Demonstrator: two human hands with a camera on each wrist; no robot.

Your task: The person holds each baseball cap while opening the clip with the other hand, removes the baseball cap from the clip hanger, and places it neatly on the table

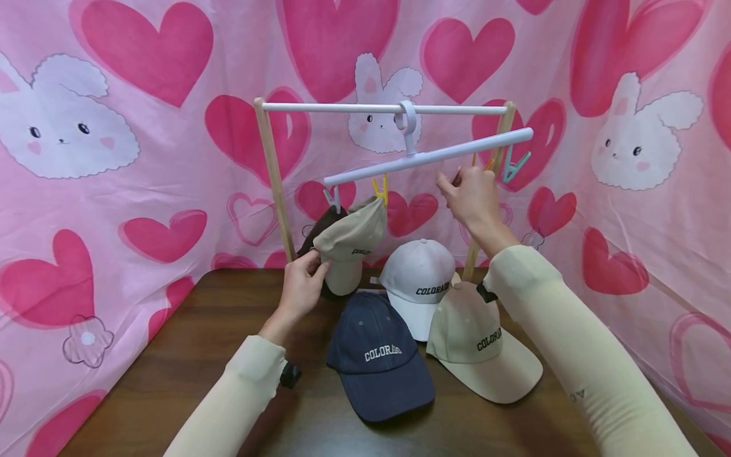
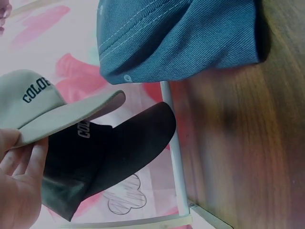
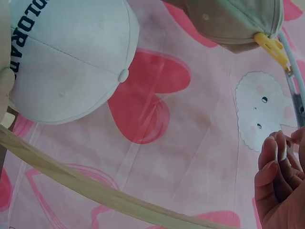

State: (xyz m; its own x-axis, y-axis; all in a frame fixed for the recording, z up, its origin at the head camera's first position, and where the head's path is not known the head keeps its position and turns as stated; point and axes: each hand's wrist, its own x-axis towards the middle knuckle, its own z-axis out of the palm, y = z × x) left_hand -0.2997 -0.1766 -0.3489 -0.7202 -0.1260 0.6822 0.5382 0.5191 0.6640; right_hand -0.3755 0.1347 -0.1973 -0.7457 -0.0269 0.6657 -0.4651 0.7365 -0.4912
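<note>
A beige cap (image 1: pixel 348 241) hangs from a yellow clip (image 1: pixel 380 190) on a white hanger (image 1: pixel 428 155), which tilts down to the left. My left hand (image 1: pixel 302 285) pinches this cap, thumb on top and fingers beneath the brim (image 2: pixel 71 114) in the left wrist view. Behind it a black cap (image 2: pixel 105 157) hangs from a grey clip (image 1: pixel 333 198). Under the hanger's right half, my right hand (image 1: pixel 474 197) has bent fingers in front of an orange clip (image 1: pixel 489 164), which it mostly hides; I cannot tell whether they grip it.
A navy cap (image 1: pixel 382 355), a white cap (image 1: pixel 419 273) and another beige cap (image 1: pixel 480 343) rest on the wooden table (image 1: pixel 171 381). The hanger hooks over the rack's white rod (image 1: pixel 331 108), between wooden posts (image 1: pixel 273 171). A teal clip (image 1: pixel 514 168) hangs at the hanger's right end.
</note>
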